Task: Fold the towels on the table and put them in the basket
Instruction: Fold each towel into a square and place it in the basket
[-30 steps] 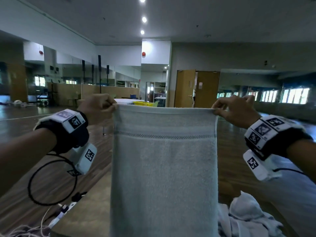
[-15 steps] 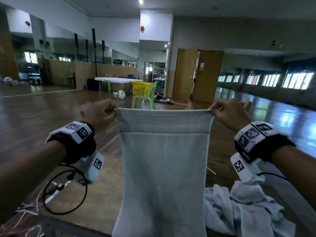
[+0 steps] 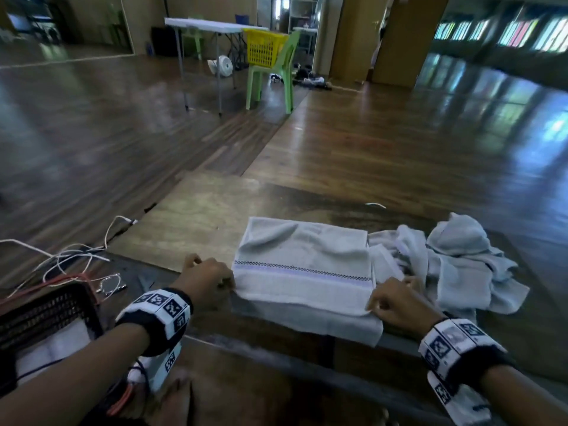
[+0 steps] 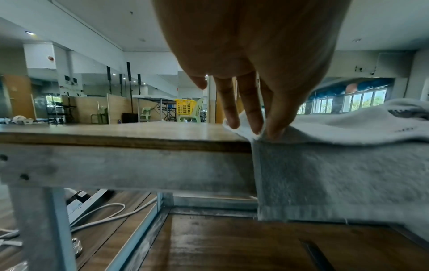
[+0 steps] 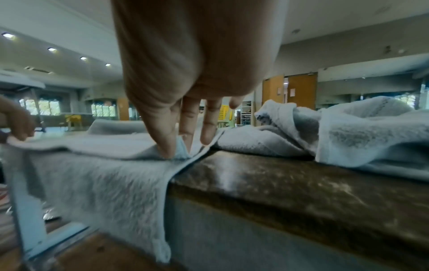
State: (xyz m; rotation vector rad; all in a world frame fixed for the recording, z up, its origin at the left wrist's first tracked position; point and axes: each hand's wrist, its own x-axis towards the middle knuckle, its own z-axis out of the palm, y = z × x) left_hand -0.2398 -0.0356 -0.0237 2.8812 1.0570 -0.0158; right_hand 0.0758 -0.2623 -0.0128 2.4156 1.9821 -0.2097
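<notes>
**Towel doubled at the table's near edge**

The pale grey towel [image 3: 302, 272] lies folded on the wooden table [image 3: 199, 216], its top layer showing a woven stripe band – the lower layer hangs over the table's near edge. Just right of it, touching, sits a crumpled heap of unfolded towels [image 3: 455, 262]. Left of the table and lower, a dark mesh basket [image 3: 46, 312] holds white cloth.

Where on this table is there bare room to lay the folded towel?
Bare tabletop lies left of the towel and beyond its far edge. Right of it is crowded: the heap of unfolded towels touches it. Both hands pinch its near corners.
</notes>
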